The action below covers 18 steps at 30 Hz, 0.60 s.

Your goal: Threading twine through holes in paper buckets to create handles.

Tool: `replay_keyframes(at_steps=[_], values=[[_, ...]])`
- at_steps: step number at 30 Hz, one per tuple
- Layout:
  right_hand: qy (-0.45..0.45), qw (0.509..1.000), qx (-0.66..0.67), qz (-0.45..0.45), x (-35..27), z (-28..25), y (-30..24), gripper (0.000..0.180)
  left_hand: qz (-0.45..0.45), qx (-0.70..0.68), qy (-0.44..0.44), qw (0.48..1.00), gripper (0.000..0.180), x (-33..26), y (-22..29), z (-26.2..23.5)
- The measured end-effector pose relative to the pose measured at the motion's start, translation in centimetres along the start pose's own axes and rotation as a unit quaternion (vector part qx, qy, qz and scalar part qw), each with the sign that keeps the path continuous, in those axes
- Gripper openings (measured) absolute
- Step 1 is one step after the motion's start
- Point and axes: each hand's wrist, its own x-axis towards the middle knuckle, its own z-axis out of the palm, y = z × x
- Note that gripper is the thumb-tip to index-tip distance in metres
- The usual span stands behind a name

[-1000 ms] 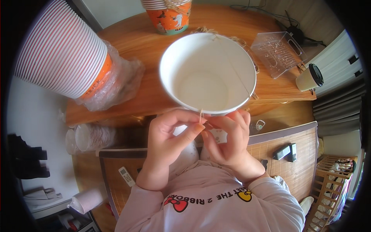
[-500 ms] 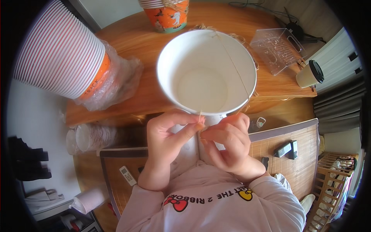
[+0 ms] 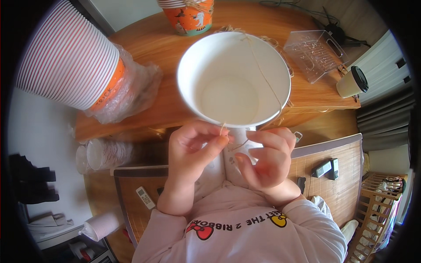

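A large white paper bucket (image 3: pixel 233 83) is held up close to the camera, open side toward me, above a wooden table (image 3: pixel 153 44). A thin tan string (image 3: pixel 263 74) runs across its opening from the far rim to the near rim. My left hand (image 3: pixel 193 151) pinches the string's end at the near rim between thumb and forefinger. My right hand (image 3: pixel 267 160) holds the string just below the rim, fingers curled, touching the bucket's outer wall.
A tall stack of striped cups in plastic wrap (image 3: pixel 72 61) lies at the left. An orange printed cup stack (image 3: pixel 188 15) stands at the back, a clear plastic box (image 3: pixel 313 52) and a lidded coffee cup (image 3: pixel 351 83) at the right. A remote control (image 3: pixel 144 197) lies on the floor mat.
The bucket has come a little closer and lower toward me. Both hands stay at the near rim, fingers shifting slightly on the string.
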Motion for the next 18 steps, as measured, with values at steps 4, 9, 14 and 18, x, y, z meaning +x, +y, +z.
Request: replay_keyframes(at_steps=[4, 9, 14, 18], values=[[-0.03, 1.0, 0.006, 0.005, 0.4, 0.0, 0.2, 0.024, 0.006, -0.016, -0.006, 1.0, 0.012, 0.2, -0.2, 0.0], [-0.03, 0.999, -0.011, 0.013, 0.8, 0.2, -0.1, 0.023, -0.028, -0.031, -0.032, 0.999, 0.015, 0.3, -0.1, -1.0], [-0.029, 0.999, 0.016, 0.01, 0.7, 0.4, 0.2, 0.023, -0.03, -0.023, -0.053, 0.998, 0.016, 0.0, -0.5, -0.5], [-0.048, 0.997, 0.044, 0.036, 1.0, 0.0, 0.0, 0.027, -0.056, -0.066, -0.041, 0.995, 0.015, -0.1, -0.7, -0.9]])
